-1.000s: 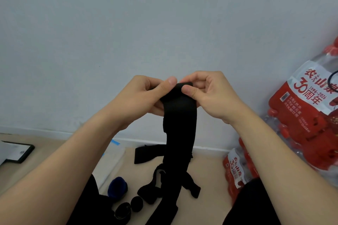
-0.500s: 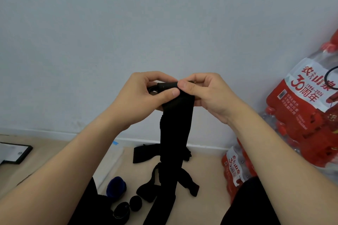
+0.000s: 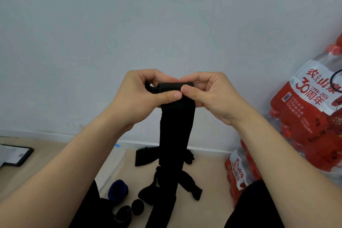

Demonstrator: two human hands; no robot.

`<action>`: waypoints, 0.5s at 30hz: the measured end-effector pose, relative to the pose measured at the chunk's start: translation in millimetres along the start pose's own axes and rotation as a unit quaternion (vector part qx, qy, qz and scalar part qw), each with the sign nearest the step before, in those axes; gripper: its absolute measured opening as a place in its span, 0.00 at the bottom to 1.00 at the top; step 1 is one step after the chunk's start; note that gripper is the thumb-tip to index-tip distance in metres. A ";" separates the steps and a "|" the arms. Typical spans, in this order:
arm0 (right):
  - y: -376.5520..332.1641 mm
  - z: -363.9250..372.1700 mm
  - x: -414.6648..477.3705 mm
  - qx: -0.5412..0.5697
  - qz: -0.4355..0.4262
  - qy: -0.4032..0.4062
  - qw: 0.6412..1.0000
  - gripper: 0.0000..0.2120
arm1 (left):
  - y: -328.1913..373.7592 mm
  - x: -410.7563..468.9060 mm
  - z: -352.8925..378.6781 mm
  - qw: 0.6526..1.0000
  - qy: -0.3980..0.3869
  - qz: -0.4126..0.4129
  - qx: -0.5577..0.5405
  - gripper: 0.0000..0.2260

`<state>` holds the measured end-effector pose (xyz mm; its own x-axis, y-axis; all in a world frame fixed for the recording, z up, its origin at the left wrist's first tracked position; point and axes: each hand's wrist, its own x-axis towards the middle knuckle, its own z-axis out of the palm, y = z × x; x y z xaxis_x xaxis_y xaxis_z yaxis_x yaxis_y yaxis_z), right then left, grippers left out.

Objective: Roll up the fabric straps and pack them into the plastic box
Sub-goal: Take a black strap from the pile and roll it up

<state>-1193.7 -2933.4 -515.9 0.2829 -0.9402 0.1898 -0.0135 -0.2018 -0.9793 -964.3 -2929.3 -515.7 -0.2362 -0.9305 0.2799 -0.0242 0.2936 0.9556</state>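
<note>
A long black fabric strap [image 3: 175,135] hangs down from chest height to the floor. Its top end is wound into a small roll [image 3: 175,88]. My left hand [image 3: 144,94] pinches the roll's left side, thumb across the front. From the right, my right hand [image 3: 209,94] grips the same roll, thumb on its front. More black straps [image 3: 187,185] lie loose on the floor below. A clear plastic box [image 3: 109,164] stands on the floor at lower left, partly hidden by my left arm.
Small rolled black straps [image 3: 137,207] and a blue roll [image 3: 118,189] lie on the floor by my left knee. Red packs of water bottles [image 3: 307,116] lean against the wall on the right. A black clipboard [image 3: 16,155] lies at far left.
The roll at the strap's top has grown by a turn as both hands rotated it. The hanging strap has been drawn up slightly.
</note>
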 end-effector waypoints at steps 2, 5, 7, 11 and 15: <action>0.8 3.1 0.6 -0.016 -0.020 0.024 0.999 0.08 | -0.5 -0.1 1.1 1.000 0.003 -0.013 0.018 0.09; 2.1 3.4 1.7 -0.031 -0.039 0.049 0.998 0.10 | 0.0 -0.1 -2.8 0.996 -0.046 -0.079 -0.003 0.19; 2.1 2.2 1.2 -0.042 -0.038 0.049 0.997 0.11 | 0.9 -0.2 -6.0 0.994 -0.056 -0.091 0.002 0.15; 1.5 1.3 0.2 -0.001 -0.008 0.019 1.000 0.04 | -0.2 -1.2 -9.0 0.998 -0.035 -0.058 0.013 0.07; -0.4 -0.3 -1.7 -0.059 0.037 -0.020 0.997 0.11 | -1.8 -2.0 -8.6 0.998 -0.023 -0.025 0.051 0.08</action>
<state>-1194.5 -2931.8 -515.8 0.3152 -0.9423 0.1124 -0.1485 -0.1659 -0.9749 -955.4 -2929.8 -517.1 -0.2756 -0.9346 0.2249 -0.1352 0.2693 0.9535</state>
